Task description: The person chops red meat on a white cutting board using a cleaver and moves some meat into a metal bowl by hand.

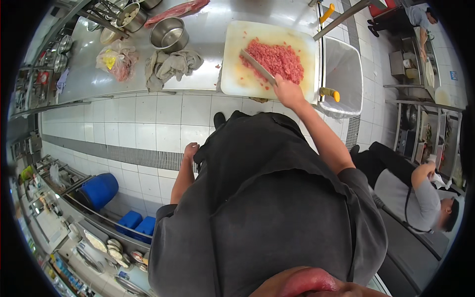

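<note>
My right hand [288,92] is wrapped round the handle of a cleaver [258,67]. The broad blade slants across the left side of a heap of chopped red meat [279,58]. Under the meat is a thick, pale yellowish cutting board [232,81] with loose bits scattered round the heap. My left hand [191,149] hangs low at my side, away from the counter and beside my dark apron. Its fingers look curled in, and I see nothing in them.
On the steel counter [99,81] left of the board lie a grey cloth [173,67], a metal pot [169,35], a long raw meat piece [178,11] and a plastic bag [118,59]. A lined bin [342,74] adjoins the board's right. Two people work at right.
</note>
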A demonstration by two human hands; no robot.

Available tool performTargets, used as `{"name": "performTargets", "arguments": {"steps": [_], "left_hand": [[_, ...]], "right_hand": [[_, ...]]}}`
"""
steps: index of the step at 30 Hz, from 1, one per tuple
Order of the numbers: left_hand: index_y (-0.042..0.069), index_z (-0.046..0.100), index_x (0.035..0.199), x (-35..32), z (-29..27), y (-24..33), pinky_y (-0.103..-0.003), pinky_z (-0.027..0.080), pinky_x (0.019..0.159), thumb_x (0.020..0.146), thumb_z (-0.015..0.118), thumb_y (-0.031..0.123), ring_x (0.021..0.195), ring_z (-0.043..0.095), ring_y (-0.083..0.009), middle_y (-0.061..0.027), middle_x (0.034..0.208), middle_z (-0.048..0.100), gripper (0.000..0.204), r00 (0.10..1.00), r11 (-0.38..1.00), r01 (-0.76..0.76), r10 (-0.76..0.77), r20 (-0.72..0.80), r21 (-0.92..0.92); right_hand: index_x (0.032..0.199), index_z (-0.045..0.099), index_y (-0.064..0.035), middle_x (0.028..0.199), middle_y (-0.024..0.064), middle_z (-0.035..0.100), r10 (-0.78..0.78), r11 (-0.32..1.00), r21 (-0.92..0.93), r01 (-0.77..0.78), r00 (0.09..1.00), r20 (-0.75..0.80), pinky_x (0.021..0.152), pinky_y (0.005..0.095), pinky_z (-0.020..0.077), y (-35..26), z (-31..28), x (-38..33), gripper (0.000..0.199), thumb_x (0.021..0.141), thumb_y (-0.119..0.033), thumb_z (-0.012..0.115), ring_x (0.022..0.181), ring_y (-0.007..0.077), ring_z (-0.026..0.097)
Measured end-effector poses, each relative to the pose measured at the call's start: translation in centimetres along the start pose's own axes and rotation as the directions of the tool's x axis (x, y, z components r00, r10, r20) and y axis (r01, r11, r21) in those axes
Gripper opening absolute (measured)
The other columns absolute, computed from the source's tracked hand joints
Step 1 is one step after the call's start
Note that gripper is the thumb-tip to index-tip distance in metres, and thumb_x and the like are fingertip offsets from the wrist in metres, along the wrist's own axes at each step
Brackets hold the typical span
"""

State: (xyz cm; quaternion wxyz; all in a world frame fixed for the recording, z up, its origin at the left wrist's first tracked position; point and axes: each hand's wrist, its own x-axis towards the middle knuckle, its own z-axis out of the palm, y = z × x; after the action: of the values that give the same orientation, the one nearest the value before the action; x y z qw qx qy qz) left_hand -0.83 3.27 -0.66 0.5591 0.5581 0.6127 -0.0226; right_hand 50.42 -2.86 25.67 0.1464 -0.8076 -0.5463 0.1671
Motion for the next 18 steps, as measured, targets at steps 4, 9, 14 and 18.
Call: {"name": "performTargets", "arguments": {"steps": [4, 9, 14, 18], "left_hand": [[-0.003, 0.061, 0.117, -0.8, 0.3, 0.2, -0.033, 0.053, 0.076, 0.083, 0.064, 0.023, 0.087, 0.068, -0.0248, -0.0207, 0.101, 0.068, 0.043, 0.997, 0.996, 0.035, -0.029, -0.076, 0.085], [-0.003, 0.060, 0.117, -2.5, 1.1, 3.5, -0.034, 0.053, 0.077, 0.082, 0.064, 0.024, 0.085, 0.068, -0.0258, -0.0204, 0.099, 0.069, 0.044, 0.999, 0.995, 0.047, -0.047, -0.004, 0.082], [-0.002, 0.063, 0.114, -2.5, 2.6, 5.8, -0.035, 0.053, 0.080, 0.083, 0.064, 0.027, 0.089, 0.068, -0.0281, -0.0200, 0.098, 0.069, 0.042, 0.999, 0.993, 0.026, -0.022, -0.039, 0.112], [-0.001, 0.064, 0.114, 0.9, 1.6, -5.5, -0.036, 0.051, 0.086, 0.083, 0.064, 0.030, 0.095, 0.067, -0.0312, -0.0177, 0.101, 0.069, 0.043, 0.898, 0.832, -0.438, 0.425, 0.116, 0.342]], "right_hand": [[0.104, 0.047, -0.0053, 0.080, 0.0219, 0.066, 0.008, 0.999, -0.037, -0.005, 0.998, 0.070, 0.068, 0.0531, 0.0493, -1.0, -1.8, -1.1, 0.026, 0.093, -0.029, 0.049, 0.077, 0.0406, 0.065], [0.103, 0.046, -0.0060, 0.080, 0.0220, 0.066, 0.005, 0.993, -0.114, 0.010, 0.992, 0.127, 0.068, 0.0529, 0.0494, 0.6, -0.6, -1.3, 0.024, 0.094, -0.028, 0.047, 0.077, 0.0404, 0.065], [0.103, 0.046, -0.0059, 0.080, 0.0218, 0.066, -0.004, 0.997, -0.072, 0.005, 1.000, 0.004, 0.067, 0.0525, 0.0494, 0.8, -2.5, -2.2, 0.023, 0.094, -0.027, 0.047, 0.078, 0.0397, 0.065], [0.103, 0.048, -0.0068, 0.085, 0.0218, 0.065, 0.043, 0.993, -0.117, -0.019, 0.977, 0.209, 0.069, 0.0517, 0.0491, 3.1, -1.3, -1.2, 0.026, 0.093, -0.030, 0.052, 0.081, 0.0403, 0.064]]}}
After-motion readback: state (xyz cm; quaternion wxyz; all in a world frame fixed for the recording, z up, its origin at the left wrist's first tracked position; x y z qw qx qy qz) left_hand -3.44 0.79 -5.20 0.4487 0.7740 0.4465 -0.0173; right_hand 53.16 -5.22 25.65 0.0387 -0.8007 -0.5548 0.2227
